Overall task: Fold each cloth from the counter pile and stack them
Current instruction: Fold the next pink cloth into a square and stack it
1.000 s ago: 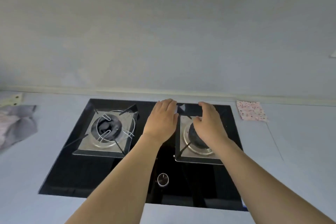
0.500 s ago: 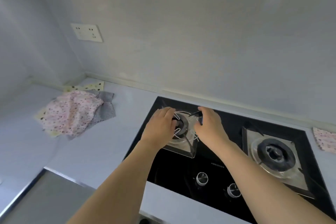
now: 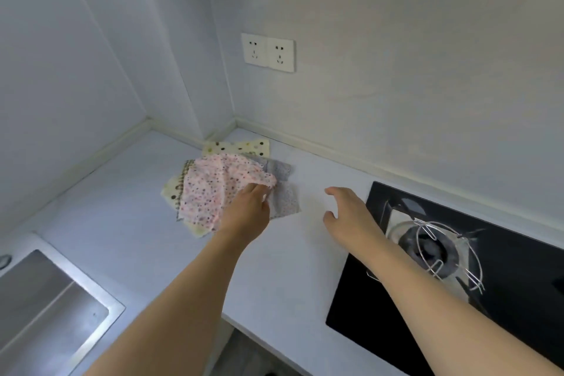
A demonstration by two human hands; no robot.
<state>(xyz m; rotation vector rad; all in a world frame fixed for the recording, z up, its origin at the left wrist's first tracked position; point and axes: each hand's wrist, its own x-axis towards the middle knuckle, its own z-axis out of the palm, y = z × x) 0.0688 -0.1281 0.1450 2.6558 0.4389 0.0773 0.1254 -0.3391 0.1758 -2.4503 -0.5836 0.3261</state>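
Note:
A pile of cloths lies in the counter's back corner. On top is a pink floral cloth, over a grey patterned cloth and a cream dotted cloth. My left hand is on the pile's right side, its fingers curled round the right edge of the pink floral cloth. To the right, my right hand hovers over bare counter with fingers spread and relaxed, holding nothing.
A black glass gas hob with a wire pot stand fills the right side. A steel sink sits at the lower left. The pale counter meets walls at back and left; a double socket is on the back wall.
My view swung left from the hob to the cloth pile. Both hands left the burner; the left hand reached the pile and took hold of the pink cloth's edge.

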